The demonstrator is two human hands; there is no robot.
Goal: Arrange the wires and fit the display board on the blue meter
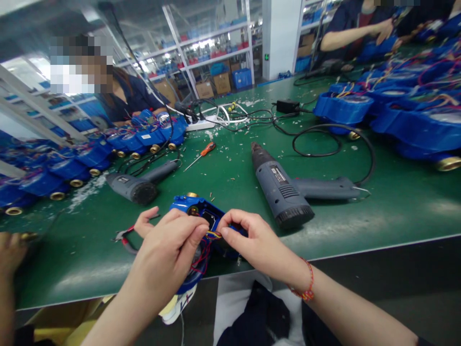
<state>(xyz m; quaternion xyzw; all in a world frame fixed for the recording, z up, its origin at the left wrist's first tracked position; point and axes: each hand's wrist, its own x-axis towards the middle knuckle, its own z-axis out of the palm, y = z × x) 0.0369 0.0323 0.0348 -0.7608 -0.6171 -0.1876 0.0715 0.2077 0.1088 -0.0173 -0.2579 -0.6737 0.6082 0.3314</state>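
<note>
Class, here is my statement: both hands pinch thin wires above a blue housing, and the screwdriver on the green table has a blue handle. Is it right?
Not quite: the screwdriver has an orange handle, as the head view shows. Both hands do pinch thin wires above a blue housing, and the table is green.

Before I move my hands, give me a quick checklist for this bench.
1. Wires pinched by left hand and right hand: ok, at the fingertips.
2. Blue casing on the table: ok, beneath the hands.
3. Screwdriver clear of the hands: ok, lying farther back.
4. Heat gun on the right pointing away: ok, nozzle faces the far side.
5. That heat gun switched off: cannot tell.
6. Loose bits cleared from behind the casing: not ok, some lie there.
</note>
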